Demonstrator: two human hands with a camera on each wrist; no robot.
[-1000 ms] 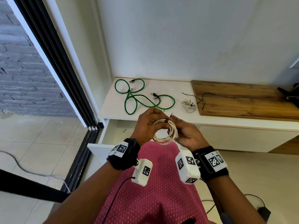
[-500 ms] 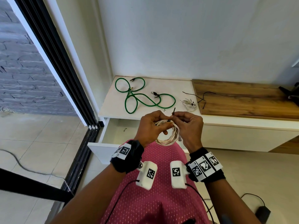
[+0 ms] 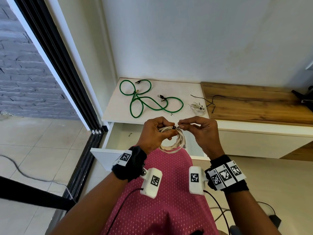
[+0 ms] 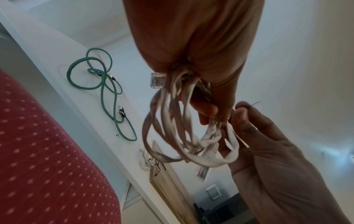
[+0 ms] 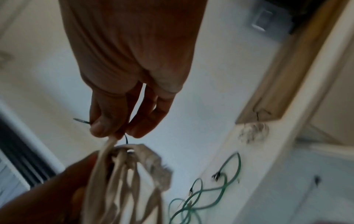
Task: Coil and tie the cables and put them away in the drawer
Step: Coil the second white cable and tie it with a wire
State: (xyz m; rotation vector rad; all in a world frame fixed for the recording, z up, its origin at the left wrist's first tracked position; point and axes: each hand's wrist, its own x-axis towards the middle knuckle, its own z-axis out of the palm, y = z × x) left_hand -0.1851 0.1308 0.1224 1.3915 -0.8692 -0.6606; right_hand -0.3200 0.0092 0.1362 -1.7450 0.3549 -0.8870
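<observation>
My left hand (image 3: 156, 131) grips a coiled white flat cable (image 3: 176, 143) (image 4: 172, 136) (image 5: 122, 181) at its top, held in the air above the open white drawer (image 3: 118, 138). A thin black tie (image 3: 174, 127) (image 5: 125, 138) wraps the coil there. My right hand (image 3: 194, 126) (image 5: 118, 124) pinches the tie's free end between thumb and fingertips, right beside the left hand. A loose green cable (image 3: 145, 102) (image 4: 107, 94) (image 5: 206, 189) lies uncoiled on the white cabinet top (image 3: 179, 89). A small white bundled cable (image 3: 197, 108) lies to its right.
A thin black tie (image 3: 210, 100) lies across the edge of the wooden top (image 3: 254, 102). A sliding door frame (image 3: 55, 65) stands at the left. Black cords and an adapter (image 3: 274, 219) lie on the tiled floor. The white wall rises behind the cabinet.
Both hands rose with the coil and turned. My right hand shifted from the coil's side to pinching the tie's end and drawing it rightward.
</observation>
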